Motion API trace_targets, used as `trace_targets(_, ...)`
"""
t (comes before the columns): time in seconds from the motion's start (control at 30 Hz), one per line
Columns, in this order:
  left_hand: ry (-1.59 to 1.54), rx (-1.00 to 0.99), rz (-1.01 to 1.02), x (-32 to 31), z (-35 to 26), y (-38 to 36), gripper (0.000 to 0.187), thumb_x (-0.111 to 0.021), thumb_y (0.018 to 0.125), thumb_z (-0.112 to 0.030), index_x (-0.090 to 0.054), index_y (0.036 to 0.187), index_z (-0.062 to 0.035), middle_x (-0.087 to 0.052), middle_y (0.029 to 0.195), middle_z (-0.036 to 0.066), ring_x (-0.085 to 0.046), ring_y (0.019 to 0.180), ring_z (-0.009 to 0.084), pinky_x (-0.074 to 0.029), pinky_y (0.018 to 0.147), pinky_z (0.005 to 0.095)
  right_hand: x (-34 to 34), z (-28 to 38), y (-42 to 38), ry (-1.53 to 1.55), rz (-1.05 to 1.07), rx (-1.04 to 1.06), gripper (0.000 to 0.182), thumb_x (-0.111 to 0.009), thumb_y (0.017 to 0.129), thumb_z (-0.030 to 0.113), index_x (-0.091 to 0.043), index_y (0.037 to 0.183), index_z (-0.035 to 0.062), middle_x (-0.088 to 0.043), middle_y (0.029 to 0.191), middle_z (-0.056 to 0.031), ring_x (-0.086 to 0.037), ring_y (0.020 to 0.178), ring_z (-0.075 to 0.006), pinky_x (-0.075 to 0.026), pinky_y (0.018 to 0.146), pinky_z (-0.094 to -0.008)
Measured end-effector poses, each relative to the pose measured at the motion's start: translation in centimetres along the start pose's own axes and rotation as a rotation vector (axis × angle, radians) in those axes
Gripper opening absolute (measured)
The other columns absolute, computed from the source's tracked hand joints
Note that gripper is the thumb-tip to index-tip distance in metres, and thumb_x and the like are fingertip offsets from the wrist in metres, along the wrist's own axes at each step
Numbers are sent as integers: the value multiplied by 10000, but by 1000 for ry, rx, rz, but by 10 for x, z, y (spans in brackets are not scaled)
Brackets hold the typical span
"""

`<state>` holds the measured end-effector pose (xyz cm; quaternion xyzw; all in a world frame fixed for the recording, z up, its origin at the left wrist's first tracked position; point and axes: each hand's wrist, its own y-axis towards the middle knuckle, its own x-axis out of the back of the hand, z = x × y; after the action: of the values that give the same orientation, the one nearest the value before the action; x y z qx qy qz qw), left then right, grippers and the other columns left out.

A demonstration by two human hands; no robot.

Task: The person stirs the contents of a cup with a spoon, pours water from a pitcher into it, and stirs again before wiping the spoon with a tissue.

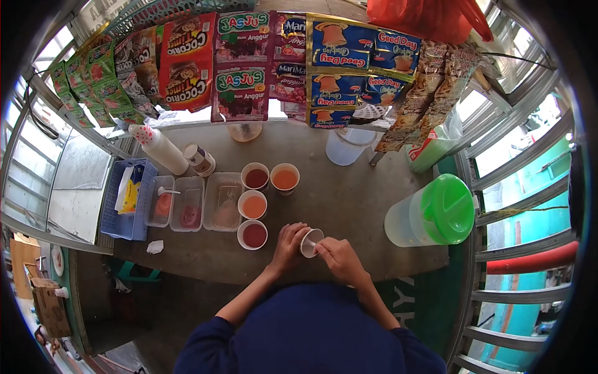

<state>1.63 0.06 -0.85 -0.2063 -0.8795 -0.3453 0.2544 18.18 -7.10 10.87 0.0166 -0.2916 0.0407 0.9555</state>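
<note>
Four filled cups beside hands.

four filled cups, green-lidded jug, possibly powder tubs

A single head-worn camera is looking steeply down and forward through a wide fisheye lens, bending the edges into a dark round border. It is sitting close above the grey countertop, which is filling the middle of the frame. The wearer's dark blue sleeves are crowding the bottom centre, and hanging colourful drink sachets are lining the top.
</note>
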Motion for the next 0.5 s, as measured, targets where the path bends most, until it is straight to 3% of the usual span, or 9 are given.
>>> trace_targets(0.07,11,-9,-9,-1,0,2,677,-793,657,-200,-475,1246,-97,-523,1212,106,-516,1147,307,-362,994,495,1,-2,0,-113,-83,51,232,-492,933,195,-628,850,27,-621,783,-110,-598,715,-284,-431,674,-371)
trace_targets(0.13,9,-9,-13,-1,1,2,676,-791,661,-202,-472,1248,-95,-522,1214,107,-515,1148,306,-361,993,491,-3,-14,0,-28,33,13,240,-498,930,220,-610,805,48,-613,743,-133,-590,695,-316,-398,676,-425)
trace_targets(0.27,32,-37,-33,-3,4,1,675,-784,668,-208,-465,1252,-90,-522,1222,113,-515,1147,305,-359,992,478,0,-4,4,209,29,-43,230,-505,925,200,-615,815,29,-612,750,-144,-592,703,-315,-413,673,-411)
trace_targets(0.33,30,-27,-12,-3,4,2,675,-782,669,-203,-463,1253,-89,-522,1226,117,-517,1145,308,-360,990,478,0,-6,5,-171,-59,71,224,-513,922,180,-625,836,6,-614,769,-160,-592,712,-325,-439,656,-394)
trace_targets(0.37,28,-22,7,-2,4,0,675,-779,670,-198,-460,1255,-89,-521,1229,121,-519,1142,310,-361,988,478,-1,-8,4,-163,-52,62,224,-513,922,180,-625,836,6,-614,769,-160,-592,712,-325,-439,656,-394)
trace_targets(0.43,2,-7,-3,-3,2,-1,677,-777,666,-183,-460,1256,-90,-520,1231,125,-520,1143,312,-361,989,481,0,-14,4,134,83,-70,227,-527,920,189,-639,868,-1,-626,799,-160,-590,716,-326,-440,666,-378)
trace_targets(0.5,-20,-3,-22,-5,6,0,679,-775,661,-169,-459,1257,-91,-520,1232,129,-520,1143,315,-360,989,484,-4,-16,3,195,31,-86,232,-534,920,202,-643,876,2,-630,802,-152,-587,707,-318,-428,680,-377)
